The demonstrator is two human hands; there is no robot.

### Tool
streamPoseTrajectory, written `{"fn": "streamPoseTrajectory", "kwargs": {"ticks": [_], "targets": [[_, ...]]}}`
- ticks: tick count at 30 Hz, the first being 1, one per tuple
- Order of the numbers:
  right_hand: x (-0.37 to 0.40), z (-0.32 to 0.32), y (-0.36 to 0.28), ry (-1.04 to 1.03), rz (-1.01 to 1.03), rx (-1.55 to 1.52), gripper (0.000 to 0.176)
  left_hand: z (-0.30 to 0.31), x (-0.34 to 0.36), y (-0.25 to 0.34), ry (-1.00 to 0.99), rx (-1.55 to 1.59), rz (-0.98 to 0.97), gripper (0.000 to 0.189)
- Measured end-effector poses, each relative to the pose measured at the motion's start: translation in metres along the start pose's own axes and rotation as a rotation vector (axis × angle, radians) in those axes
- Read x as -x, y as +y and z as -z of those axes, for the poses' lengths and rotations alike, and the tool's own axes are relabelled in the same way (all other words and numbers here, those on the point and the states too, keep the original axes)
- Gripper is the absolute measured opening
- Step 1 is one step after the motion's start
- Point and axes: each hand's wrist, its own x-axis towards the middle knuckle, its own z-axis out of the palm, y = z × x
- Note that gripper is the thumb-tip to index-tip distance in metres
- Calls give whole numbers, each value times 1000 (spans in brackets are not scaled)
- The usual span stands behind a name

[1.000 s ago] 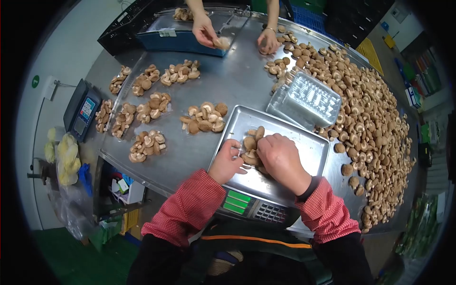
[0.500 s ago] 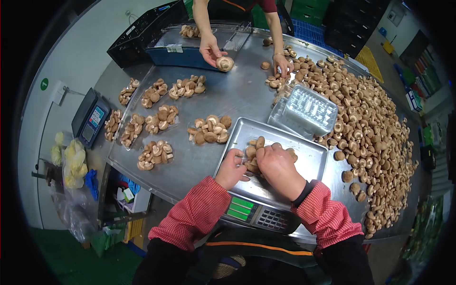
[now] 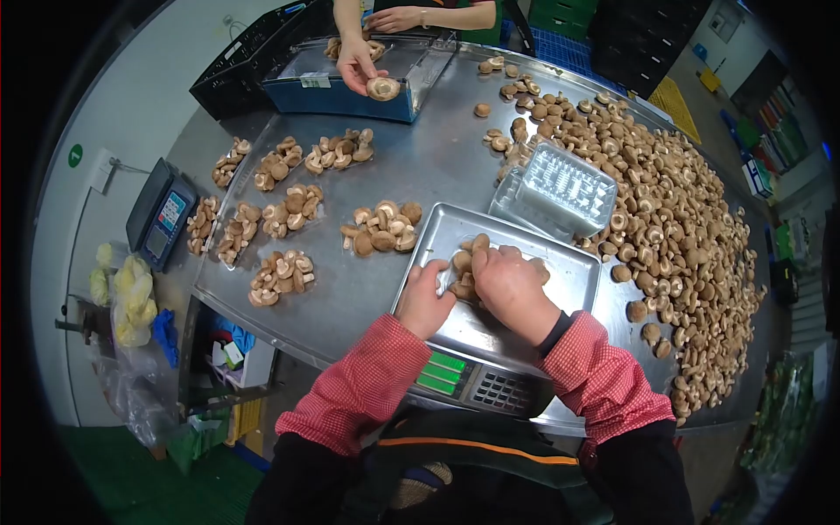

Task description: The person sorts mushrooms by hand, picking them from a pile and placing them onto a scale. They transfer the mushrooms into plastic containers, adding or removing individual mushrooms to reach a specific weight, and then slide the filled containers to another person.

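A: State what lies in the scale pan [image 3: 569,280].

B: A small cluster of mushrooms [image 3: 464,262], near the pan's middle, partly covered by the right hand [image 3: 510,286].

A: Condition of the fingers?

B: On the right hand they curl down over the cluster and appear to touch it; the tips are hidden, so I cannot tell whether they pinch anything. The left hand [image 3: 423,300] stands at the cluster's left side, thumb and fingers slightly parted, beside a clear glint [image 3: 446,280] that may be a container's edge. Whether it grips that, I cannot tell.

A: Reason for the arrangement?

B: In my judgement, the left hand guards the side while the right works from above. The pan's raised rim would check a rolling mushroom. The stack of clear trays [image 3: 569,188] stands just beyond the pan and the loose heap [image 3: 682,227] lies to the right, both apparently for easy reach. Separate portions [image 3: 382,229] sit at the left, presumably to avoid mixing.

A: Surface and room?

B: A grey metal table [image 3: 367,289], dully reflective. A second scale [image 3: 166,219] stands by its left edge. Opposite, a co-worker's hand [image 3: 357,66] holds a single mushroom [image 3: 383,88] before a blue-sided unit [image 3: 341,101]. A black crate [image 3: 236,66] stands near a white wall [image 3: 114,114].
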Motion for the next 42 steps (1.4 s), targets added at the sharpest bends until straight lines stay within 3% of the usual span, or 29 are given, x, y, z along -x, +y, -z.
{"fn": "streamPoseTrajectory", "kwargs": {"ticks": [1,4,7,11,25,32,37,39,42], "targets": [[1,-3,3,6,17,-38,12,0,1,-1,94,-283,-136,48],[2,-2,4,30,28,-107,13,13,7,27,240,-178,-376,47],[0,-3,8,28,55,-167,13,5,-7,25,139,-180,-546,44],[0,-3,15,88,32,-302,10,-3,-17,19,38,-120,-496,35],[-3,-13,13,141,-150,-397,10,-11,-20,13,126,-101,-546,23],[-9,-5,39,-52,126,-435,10,-9,-23,21,47,-134,-398,19],[-7,8,25,-44,290,-166,11,-7,-24,21,20,-93,-403,25],[-2,6,21,52,307,-137,10,-10,-30,11,-3,-121,-401,26],[-1,15,21,-18,356,95,13,-11,-32,9,3,-109,-440,26]]}}
